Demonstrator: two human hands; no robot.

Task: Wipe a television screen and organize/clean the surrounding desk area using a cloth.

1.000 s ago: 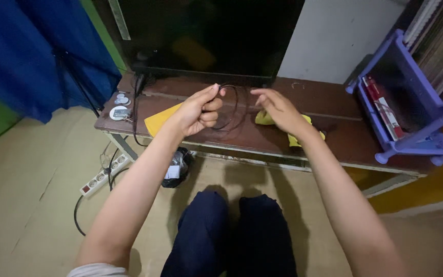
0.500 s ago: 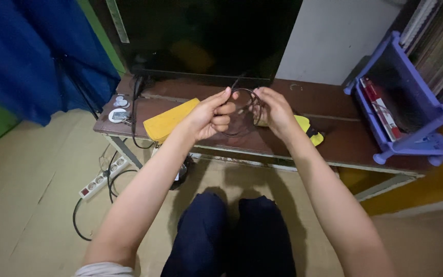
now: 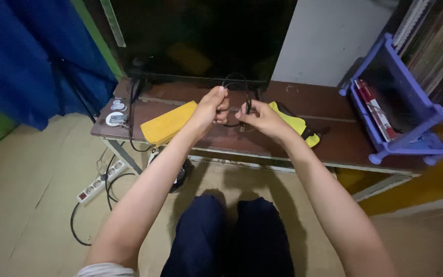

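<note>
While both hands meet above the brown surface (image 3: 329, 146), left hand (image 3: 212, 109) & right hand (image 3: 259, 118) pinch a thin black cable (image 3: 235, 81) w/ closed fingers — looped just in front of the dark screen (image 3: 201, 36), yellow cloth (image 3: 167, 124) beside.

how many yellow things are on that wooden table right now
2. A flat yellow pouch lies on the wooden table just left of the left hand; a yellow cloth lies right of the right hand, partly hidden behind it.
</note>
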